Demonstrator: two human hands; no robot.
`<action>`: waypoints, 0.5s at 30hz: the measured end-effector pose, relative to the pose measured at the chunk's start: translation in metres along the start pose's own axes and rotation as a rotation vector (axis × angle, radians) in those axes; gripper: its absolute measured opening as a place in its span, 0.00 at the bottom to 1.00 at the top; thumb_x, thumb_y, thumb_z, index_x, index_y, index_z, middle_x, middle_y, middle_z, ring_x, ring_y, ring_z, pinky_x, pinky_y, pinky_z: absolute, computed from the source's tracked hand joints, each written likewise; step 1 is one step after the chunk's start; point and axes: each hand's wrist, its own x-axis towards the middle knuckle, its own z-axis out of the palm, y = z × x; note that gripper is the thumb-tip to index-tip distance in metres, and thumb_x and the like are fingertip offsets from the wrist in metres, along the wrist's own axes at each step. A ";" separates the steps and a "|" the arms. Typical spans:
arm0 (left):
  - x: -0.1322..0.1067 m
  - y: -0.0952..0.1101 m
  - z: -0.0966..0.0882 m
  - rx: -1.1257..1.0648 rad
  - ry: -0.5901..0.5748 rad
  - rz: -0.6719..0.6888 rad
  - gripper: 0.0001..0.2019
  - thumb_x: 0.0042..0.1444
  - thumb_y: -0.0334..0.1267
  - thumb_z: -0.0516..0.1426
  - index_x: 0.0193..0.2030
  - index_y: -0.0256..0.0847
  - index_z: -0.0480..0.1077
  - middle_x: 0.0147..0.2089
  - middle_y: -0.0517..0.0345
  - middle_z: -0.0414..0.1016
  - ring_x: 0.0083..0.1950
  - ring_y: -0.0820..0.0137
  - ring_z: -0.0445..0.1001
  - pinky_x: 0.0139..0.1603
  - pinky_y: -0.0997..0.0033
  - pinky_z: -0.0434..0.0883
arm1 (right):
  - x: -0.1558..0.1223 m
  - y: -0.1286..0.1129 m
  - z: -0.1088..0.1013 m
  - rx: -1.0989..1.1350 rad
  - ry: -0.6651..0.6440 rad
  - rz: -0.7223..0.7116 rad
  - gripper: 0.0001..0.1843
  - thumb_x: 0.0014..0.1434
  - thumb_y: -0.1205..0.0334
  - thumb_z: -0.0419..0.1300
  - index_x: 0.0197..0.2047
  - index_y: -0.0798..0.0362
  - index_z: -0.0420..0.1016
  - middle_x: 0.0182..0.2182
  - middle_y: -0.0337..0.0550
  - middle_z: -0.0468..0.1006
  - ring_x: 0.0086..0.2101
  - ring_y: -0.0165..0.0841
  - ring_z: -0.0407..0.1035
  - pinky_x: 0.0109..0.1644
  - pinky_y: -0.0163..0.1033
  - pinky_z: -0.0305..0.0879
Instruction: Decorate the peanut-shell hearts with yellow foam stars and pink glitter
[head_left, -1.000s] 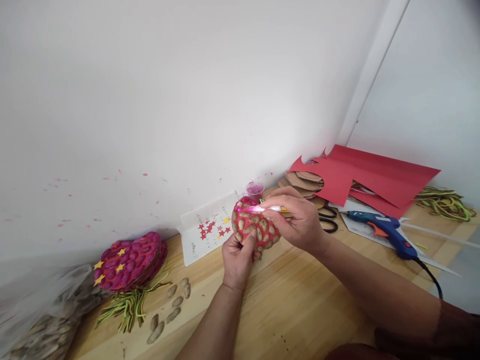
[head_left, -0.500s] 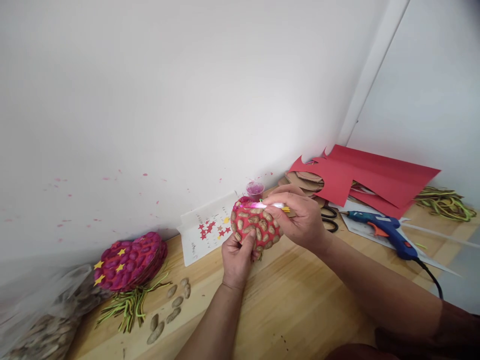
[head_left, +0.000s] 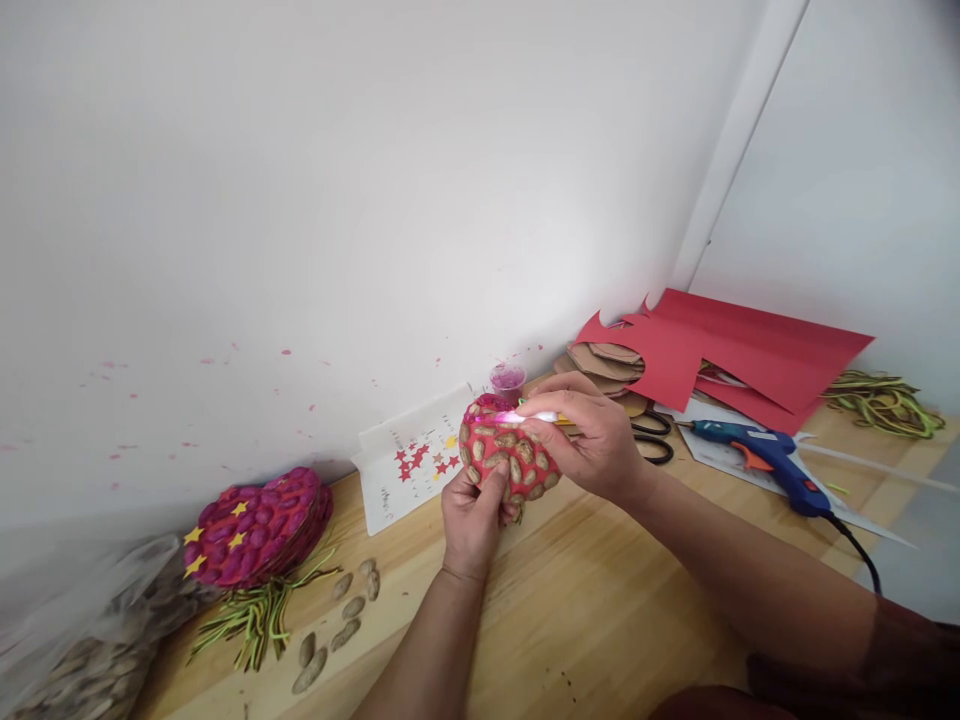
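My left hand [head_left: 474,515] grips the lower left edge of a round red disc [head_left: 510,450] covered with glued peanut shells, its thumb lying over the front. Magenta paint coats the shells at the disc's upper left; the others are bare tan. Between the fingers of my right hand [head_left: 592,435] is a white-handled paintbrush [head_left: 536,416], its pink-stained end against the upper left of the disc. Behind the disc stands a small clear cup of magenta paint [head_left: 508,378].
To the left lie stacked magenta-painted discs [head_left: 259,525] with yellow stars and yarn fringe, loose peanuts [head_left: 352,607] and a plastic bag [head_left: 90,640]. Star cutouts lie on white paper [head_left: 382,510]. Rightward are scissors [head_left: 654,450], a blue glue gun [head_left: 780,462], red paper [head_left: 765,345] and cardboard [head_left: 600,368].
The brush end has shifted slightly left and down on the disc, my right hand moving with it. My left hand keeps its hold.
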 end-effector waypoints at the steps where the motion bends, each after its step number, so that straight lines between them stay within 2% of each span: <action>1: 0.000 -0.001 -0.001 -0.005 0.001 -0.001 0.24 0.48 0.54 0.71 0.23 0.39 0.66 0.17 0.64 0.69 0.15 0.76 0.65 0.15 0.78 0.61 | 0.000 0.001 0.000 -0.010 0.007 0.008 0.07 0.63 0.69 0.64 0.43 0.50 0.81 0.35 0.42 0.84 0.41 0.36 0.75 0.47 0.42 0.75; 8: 0.001 -0.001 -0.001 -0.005 -0.009 -0.007 0.23 0.48 0.54 0.71 0.25 0.38 0.68 0.18 0.63 0.70 0.15 0.76 0.67 0.14 0.79 0.59 | 0.000 0.001 0.000 0.017 -0.012 0.003 0.06 0.63 0.69 0.65 0.43 0.51 0.81 0.35 0.42 0.83 0.40 0.35 0.75 0.47 0.41 0.74; 15: 0.001 -0.002 -0.002 -0.014 -0.026 -0.008 0.22 0.49 0.53 0.71 0.26 0.38 0.70 0.18 0.63 0.71 0.15 0.76 0.67 0.13 0.80 0.59 | -0.001 0.001 0.000 -0.009 0.024 0.039 0.06 0.63 0.69 0.64 0.43 0.50 0.81 0.36 0.43 0.83 0.41 0.36 0.75 0.48 0.42 0.74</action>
